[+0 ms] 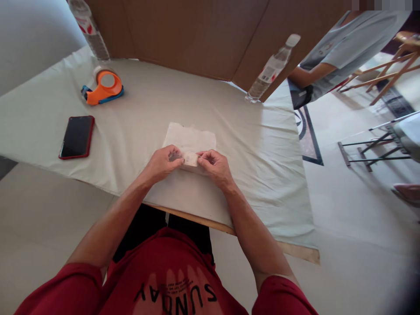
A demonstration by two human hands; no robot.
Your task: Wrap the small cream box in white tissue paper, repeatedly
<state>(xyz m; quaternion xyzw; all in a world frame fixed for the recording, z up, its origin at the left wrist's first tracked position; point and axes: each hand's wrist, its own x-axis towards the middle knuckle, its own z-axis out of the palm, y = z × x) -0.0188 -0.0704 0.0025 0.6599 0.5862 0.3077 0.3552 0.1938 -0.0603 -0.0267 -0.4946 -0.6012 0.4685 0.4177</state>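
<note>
Between my two hands is a small pale block-like piece (pixel 190 159) with faint marks on its top; its exact kind is too small to make out. My left hand (pixel 166 162) pinches its left end between thumb and fingers. At the opposite end, my right hand (pixel 215 165) grips it the same way. Just behind and partly beneath lies a white paper sheet (pixel 192 136) with an uneven far edge, like a tissue, spread on the cloth. The near part of the sheet is hidden by my hands and the piece.
A pale cloth covers the table (pixel 141 109). To the left lie a phone (pixel 77 136) and an orange tape dispenser (pixel 105 87). Water bottles stand at the back left (pixel 90 33) and back right (pixel 274 68), by a cardboard panel (pixel 183 35). Another person (pixel 348 48) is beyond it, right.
</note>
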